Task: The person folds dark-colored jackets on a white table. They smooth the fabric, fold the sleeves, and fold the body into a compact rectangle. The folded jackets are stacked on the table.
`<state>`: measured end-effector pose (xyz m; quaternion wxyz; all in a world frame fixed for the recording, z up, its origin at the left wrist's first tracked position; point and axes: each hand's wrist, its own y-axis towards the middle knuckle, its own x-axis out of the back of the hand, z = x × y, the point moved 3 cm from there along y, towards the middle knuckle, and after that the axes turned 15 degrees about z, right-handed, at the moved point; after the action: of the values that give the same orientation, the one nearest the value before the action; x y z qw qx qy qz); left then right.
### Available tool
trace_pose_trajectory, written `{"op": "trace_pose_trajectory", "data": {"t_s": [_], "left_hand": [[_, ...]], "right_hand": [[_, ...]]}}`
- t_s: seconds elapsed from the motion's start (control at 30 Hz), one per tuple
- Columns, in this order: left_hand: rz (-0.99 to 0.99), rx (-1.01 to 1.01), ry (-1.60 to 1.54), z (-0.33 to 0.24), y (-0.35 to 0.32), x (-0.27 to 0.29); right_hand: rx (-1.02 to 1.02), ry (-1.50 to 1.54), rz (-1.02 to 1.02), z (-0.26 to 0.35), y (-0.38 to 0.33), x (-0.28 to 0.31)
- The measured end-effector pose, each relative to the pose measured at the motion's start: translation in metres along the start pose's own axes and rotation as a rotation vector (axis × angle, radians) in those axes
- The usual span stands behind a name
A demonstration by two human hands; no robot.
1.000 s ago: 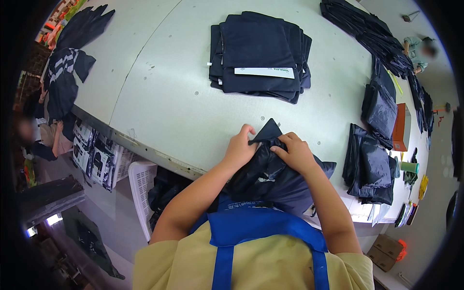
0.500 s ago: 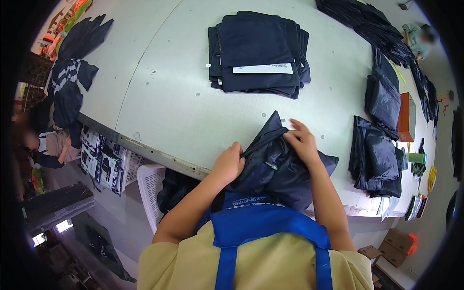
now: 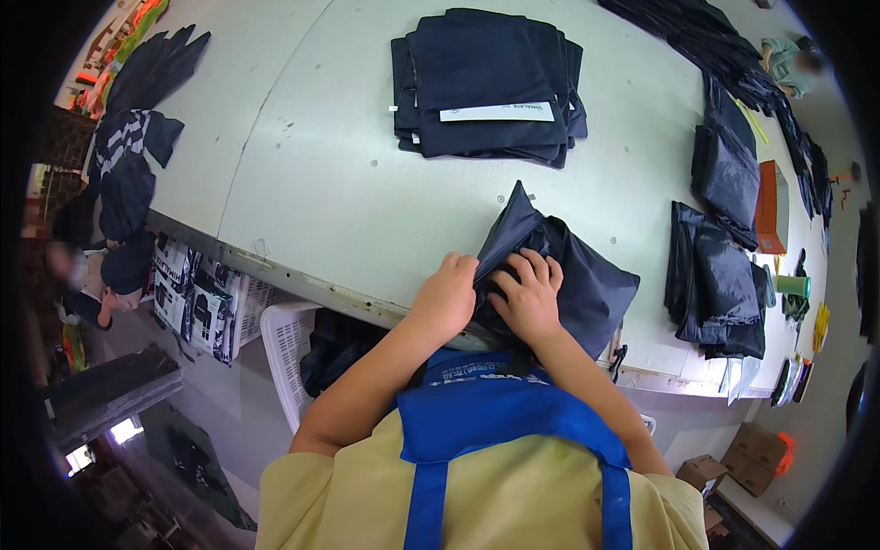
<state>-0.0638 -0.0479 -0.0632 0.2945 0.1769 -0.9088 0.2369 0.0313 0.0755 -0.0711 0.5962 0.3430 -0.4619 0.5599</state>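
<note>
A dark, slightly shiny fabric piece (image 3: 587, 284) lies bunched at the table's near edge, one pointed corner standing up. What kind of article it is, I cannot make out. My left hand (image 3: 446, 291) is closed on its left edge, fingertips partly hidden. My right hand (image 3: 526, 298) has its fingers bent into the folds in the middle of the piece, gripping the cloth there. Beyond both hands sits a stack of folded dark cloth articles (image 3: 481, 69) with a white printed strip (image 3: 496, 112) on it.
Folded dark pieces in clear plastic (image 3: 729, 275), an orange box (image 3: 772, 209) and a green tape roll (image 3: 792, 286) lie on the right of the table (image 3: 312, 202). A white basket (image 3: 286, 353) stands below its edge. Another person (image 3: 119, 275) sits at left; one more (image 3: 788, 66) is far right.
My right hand has come down and left, from the upper edge into the folds. My left hand has shifted slightly right and up. The fabric now spreads further onto the table.
</note>
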Motion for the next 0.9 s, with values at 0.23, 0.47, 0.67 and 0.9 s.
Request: {"op": "trace_pose_trajectory", "data": {"t_s": [0.23,0.47,0.67,0.9], "left_hand": [[0.055,0.052,0.214,-0.014,0.006,0.004],[-0.052,0.047,-0.032,-0.01,0.019,0.001],[-0.147,-0.095,-0.025,-0.012,0.035,-0.015],[0.002,-0.13,-0.092,-0.001,0.052,-0.043]], "right_hand": [[0.125,-0.044,0.01,0.021,-0.004,-0.013],[0.319,0.17,0.277,0.0,0.026,-0.009],[0.003,0.079,-0.094,-0.02,0.01,0.018],[0.028,0.368,-0.369,-0.055,0.009,0.018]]}}
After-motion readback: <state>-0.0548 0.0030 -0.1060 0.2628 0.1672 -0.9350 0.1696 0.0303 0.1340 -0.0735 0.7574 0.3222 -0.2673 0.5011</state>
